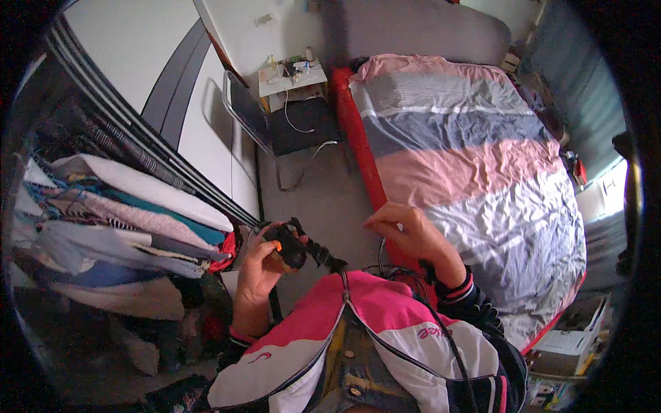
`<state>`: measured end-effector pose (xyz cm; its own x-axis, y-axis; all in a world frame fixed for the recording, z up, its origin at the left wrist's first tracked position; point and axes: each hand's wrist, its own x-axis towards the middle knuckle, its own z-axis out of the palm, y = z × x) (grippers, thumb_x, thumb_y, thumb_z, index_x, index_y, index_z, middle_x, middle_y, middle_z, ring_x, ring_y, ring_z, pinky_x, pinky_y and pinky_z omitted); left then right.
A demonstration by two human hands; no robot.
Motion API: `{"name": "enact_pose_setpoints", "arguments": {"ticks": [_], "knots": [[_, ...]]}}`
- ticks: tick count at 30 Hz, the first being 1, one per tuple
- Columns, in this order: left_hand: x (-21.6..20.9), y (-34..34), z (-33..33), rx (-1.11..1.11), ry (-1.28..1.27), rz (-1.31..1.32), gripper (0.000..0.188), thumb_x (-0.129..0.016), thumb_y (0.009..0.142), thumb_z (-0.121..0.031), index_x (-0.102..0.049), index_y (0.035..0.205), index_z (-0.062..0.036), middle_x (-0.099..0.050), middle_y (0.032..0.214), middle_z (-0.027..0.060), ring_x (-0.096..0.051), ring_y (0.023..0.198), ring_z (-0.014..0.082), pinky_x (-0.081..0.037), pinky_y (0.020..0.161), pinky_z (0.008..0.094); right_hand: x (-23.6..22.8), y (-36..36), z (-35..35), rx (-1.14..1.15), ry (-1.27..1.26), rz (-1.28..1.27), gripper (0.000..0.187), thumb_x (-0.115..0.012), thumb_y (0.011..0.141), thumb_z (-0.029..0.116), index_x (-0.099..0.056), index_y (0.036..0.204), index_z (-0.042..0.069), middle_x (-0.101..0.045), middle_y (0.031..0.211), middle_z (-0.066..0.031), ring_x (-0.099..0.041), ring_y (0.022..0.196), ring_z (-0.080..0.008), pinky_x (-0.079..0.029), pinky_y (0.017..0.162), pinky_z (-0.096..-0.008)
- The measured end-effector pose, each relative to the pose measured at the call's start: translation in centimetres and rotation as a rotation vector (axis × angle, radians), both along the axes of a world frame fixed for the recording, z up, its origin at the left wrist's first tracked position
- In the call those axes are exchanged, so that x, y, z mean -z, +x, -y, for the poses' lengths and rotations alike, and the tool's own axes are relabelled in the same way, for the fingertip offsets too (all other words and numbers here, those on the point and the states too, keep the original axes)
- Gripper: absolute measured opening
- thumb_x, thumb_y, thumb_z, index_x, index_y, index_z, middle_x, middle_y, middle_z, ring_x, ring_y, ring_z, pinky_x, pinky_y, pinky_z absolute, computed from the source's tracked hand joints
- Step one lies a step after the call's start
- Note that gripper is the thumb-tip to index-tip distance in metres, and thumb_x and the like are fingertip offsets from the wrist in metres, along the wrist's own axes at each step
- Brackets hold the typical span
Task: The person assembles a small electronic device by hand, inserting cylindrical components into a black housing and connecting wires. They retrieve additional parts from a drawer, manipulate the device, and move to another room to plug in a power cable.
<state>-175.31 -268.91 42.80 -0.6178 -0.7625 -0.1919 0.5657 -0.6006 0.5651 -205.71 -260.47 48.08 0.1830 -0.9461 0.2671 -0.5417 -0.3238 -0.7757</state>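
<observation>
My left hand (256,270) is raised left of centre, its fingers wrapped round a black bundle (292,252) that looks soft. A small orange piece (278,245) shows by the thumb. From the bundle a black twisted strand (321,255) runs right toward the top of the pink and white jacket (372,292) I wear. Right of centre, in front of the bed's edge, my right hand (412,230) is bent with fingertips pinched together, pointing left. Whether anything thin is between those fingertips is too small to tell. The two hands are apart.
Clothes (131,213) hang at the left beside a striped curtain (131,124). A black chair (303,127) stands ahead by a small white table (292,79) with cables. The bed (468,162) with a striped cover fills the right. Boxes (568,341) sit lower right.
</observation>
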Motion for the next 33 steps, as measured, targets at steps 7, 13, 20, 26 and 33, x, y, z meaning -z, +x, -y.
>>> {"name": "enact_pose_setpoints", "arguments": {"ticks": [7, 13, 20, 26, 33], "knots": [[-1.9, -5.3, 16.2, -0.022, -0.042, 0.013, 0.041, -0.056, 0.082, -0.01, -0.049, 0.121, -0.0018, -0.057, 0.115, 0.0195, -0.053, 0.113, 0.0375, -0.049, 0.089, 0.0489, -0.2, -7.7, 16.5, 0.087, 0.218, 0.1, 0.017, -0.06, 0.088, 0.014, -0.067, 0.1, 0.004, -0.066, 0.085, -0.0088, -0.061, 0.077, -0.0158, -0.048, 0.07, -0.0302], [0.0, -11.1, 28.6, -0.245, -0.039, -0.023, 0.038, -0.054, 0.085, -0.009, -0.049, 0.121, 0.0022, -0.059, 0.112, 0.0198, -0.054, 0.112, 0.0346, -0.048, 0.092, 0.0472, 5.6, -16.5, 35.3, 0.076, 0.449, 0.245, 0.022, -0.057, 0.09, 0.017, -0.066, 0.1, -0.001, -0.066, 0.083, -0.0047, -0.06, 0.073, -0.0107, -0.049, 0.066, -0.0258], [3.5, -15.1, 41.6, -0.411, 0.206, 0.139, 0.047, -0.054, 0.085, -0.02, -0.046, 0.122, 0.0062, -0.06, 0.113, 0.0205, -0.063, 0.095, 0.0298, -0.057, 0.069, 0.037, 13.7, -21.4, 59.5, 0.036, 0.624, 0.388, 0.026, -0.054, 0.093, 0.022, -0.065, 0.103, 0.001, -0.064, 0.084, -0.0025, -0.06, 0.072, -0.0097, -0.051, 0.064, -0.0237], [6.2, -17.1, 50.0, -0.544, 0.377, 0.104, 0.035, -0.056, 0.083, -0.015, -0.052, 0.116, -0.0038, -0.059, 0.111, 0.018, -0.058, 0.104, 0.0307, -0.051, 0.068, 0.0375, 18.3, -21.1, 73.7, -0.039, 0.835, 0.386, 0.026, -0.055, 0.092, 0.024, -0.065, 0.103, 0.003, -0.064, 0.086, -0.0035, -0.06, 0.071, -0.0099, -0.052, 0.062, -0.0242], [7.7, -17.8, 61.4, -0.585, 0.379, 0.085, 0.039, -0.058, 0.083, -0.015, -0.049, 0.121, -0.0081, -0.058, 0.111, 0.0175, -0.053, 0.112, 0.0353, -0.051, 0.068, 0.0445, 24.0, -23.2, 86.5, 0.146, 0.978, 0.38, 0.025, -0.059, 0.09, 0.025, -0.064, 0.103, 0.004, -0.064, 0.085, -0.0033, -0.058, 0.064, -0.0101, -0.051, 0.056, -0.0239]]}}
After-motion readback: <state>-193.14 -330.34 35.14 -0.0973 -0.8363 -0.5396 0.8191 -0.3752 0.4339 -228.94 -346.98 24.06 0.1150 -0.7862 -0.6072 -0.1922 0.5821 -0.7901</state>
